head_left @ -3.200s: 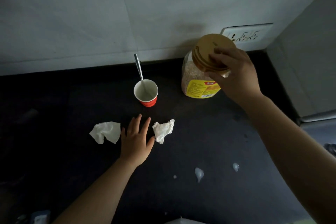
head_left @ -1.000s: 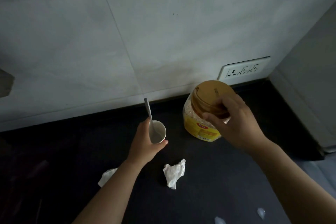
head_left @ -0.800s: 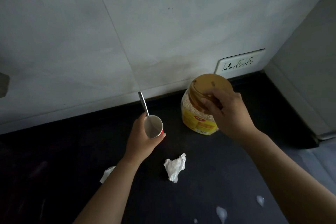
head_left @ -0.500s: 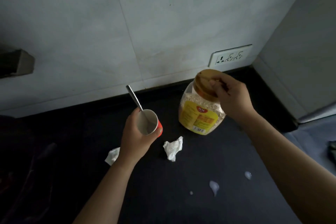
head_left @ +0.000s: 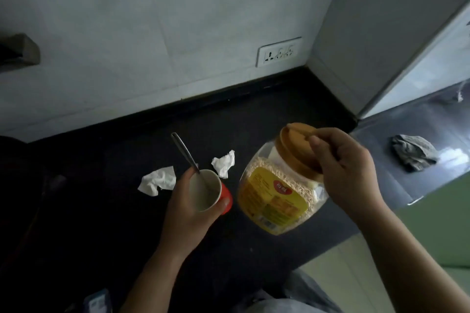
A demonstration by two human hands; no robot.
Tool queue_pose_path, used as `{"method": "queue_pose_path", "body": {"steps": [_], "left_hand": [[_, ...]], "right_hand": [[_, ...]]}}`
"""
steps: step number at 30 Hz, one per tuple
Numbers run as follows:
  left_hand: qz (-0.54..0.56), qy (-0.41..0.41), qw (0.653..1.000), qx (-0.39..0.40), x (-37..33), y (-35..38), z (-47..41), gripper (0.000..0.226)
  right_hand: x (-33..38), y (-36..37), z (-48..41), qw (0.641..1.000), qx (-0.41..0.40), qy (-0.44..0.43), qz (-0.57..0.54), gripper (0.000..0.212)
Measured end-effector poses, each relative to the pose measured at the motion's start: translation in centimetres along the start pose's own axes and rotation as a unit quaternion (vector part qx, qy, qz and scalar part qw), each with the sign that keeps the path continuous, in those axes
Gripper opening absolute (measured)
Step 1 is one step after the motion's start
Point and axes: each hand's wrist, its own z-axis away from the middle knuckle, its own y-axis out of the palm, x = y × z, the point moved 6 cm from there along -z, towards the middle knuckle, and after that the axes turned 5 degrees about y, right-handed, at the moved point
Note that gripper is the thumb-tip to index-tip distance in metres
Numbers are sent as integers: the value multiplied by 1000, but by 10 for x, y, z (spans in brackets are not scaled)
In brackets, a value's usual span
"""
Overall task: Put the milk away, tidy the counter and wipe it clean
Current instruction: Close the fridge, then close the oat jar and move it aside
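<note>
My right hand (head_left: 346,170) grips the brown lid of a clear oats jar (head_left: 274,193) with a yellow label and holds it tilted, lifted off the black counter (head_left: 106,211). My left hand (head_left: 188,208) holds a red paper cup (head_left: 207,190), white inside, with a metal spoon (head_left: 184,152) standing in it, also raised above the counter. Two crumpled white tissues lie on the counter behind the cup: one (head_left: 157,180) to its left, one (head_left: 223,163) just behind it. No milk container is in view.
A white tiled wall with a socket plate (head_left: 278,51) rises behind the counter. At right stands a grey fridge side (head_left: 376,33), with a lower grey ledge holding a crumpled grey cloth (head_left: 413,152). Pale floor and my trousers (head_left: 287,295) show below the counter's front edge.
Both hands have pulled toward me, lifting the cup and the jar off the counter. The jar now tilts in the air. The view has swung right, showing the ledge and cloth.
</note>
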Motion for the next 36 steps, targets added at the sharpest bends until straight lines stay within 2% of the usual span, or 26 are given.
{"method": "queue_pose_path", "body": {"steps": [3, 7, 11, 19, 23, 27, 33, 36], "left_hand": [[-16, -12, 1000, -1, 0, -2, 24, 59], [-30, -11, 999, -23, -9, 0, 58, 60], [-38, -13, 998, -47, -14, 16, 100, 59], [-59, -48, 993, -94, -18, 83, 217, 80], [-96, -50, 987, -119, -23, 113, 292, 64], [-90, -92, 979, -156, -15, 117, 363, 62], [-88, -149, 960, -221, 3, 99, 446, 70], [-96, -172, 947, -255, 12, 76, 483, 71]], "right_hand": [[1, -9, 34, 998, 28, -23, 45, 20], [0, -17, 75, 995, 62, -51, 64, 5], [-9, -33, 109, 995, 80, -54, 28, 10], [-40, -98, 193, 992, 104, -67, -26, 13], [-77, -110, 240, 993, 113, -32, 31, 19], [-90, -98, 282, 973, 204, -36, 105, 17], [-73, -69, 339, 940, 331, -45, 71, 13], [-58, -44, 379, 907, 408, -83, 63, 11]]}}
